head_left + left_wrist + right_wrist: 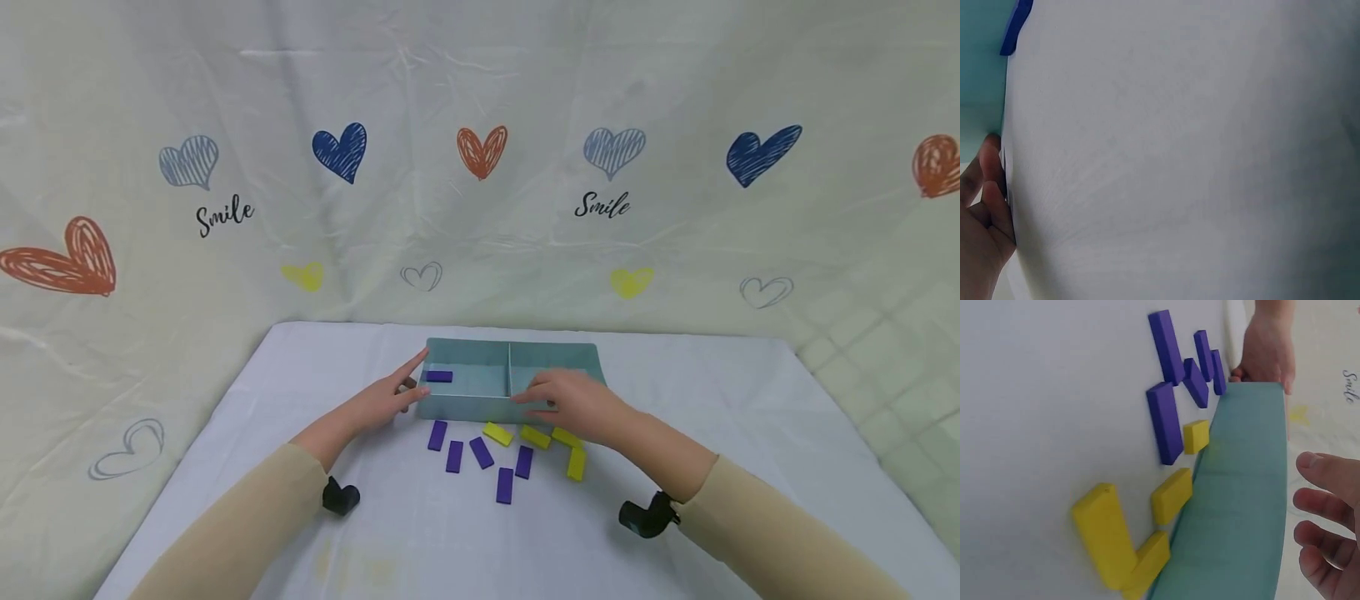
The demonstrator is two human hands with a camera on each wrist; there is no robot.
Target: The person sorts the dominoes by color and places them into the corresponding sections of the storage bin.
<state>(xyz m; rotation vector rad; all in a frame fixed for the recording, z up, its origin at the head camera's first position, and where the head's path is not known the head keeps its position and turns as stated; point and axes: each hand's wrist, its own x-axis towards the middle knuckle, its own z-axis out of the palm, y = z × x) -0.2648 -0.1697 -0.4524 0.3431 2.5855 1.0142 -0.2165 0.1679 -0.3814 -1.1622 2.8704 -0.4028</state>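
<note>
A teal two-compartment box (465, 407) stands on the white table. In its left compartment lies one purple block (439, 377). My left hand (380, 405) touches the box's left end, index finger stretched along that side and thumb by the near corner. Over the right compartment, close to the divider (510, 369), hovers my right hand (581, 406). Its fingers (1319, 501) are loosely bent and apart from the thumb in the right wrist view, with nothing between them. Several purple blocks (454, 457) and yellow blocks (536, 437) lie before the box.
White cloth covers the table (420, 533). Behind it hangs a pale curtain (525, 83) printed with hearts and "Smile". Black wrist cameras sit under both sleeves, the left camera (341, 497) and the right camera (647, 517) close above the cloth.
</note>
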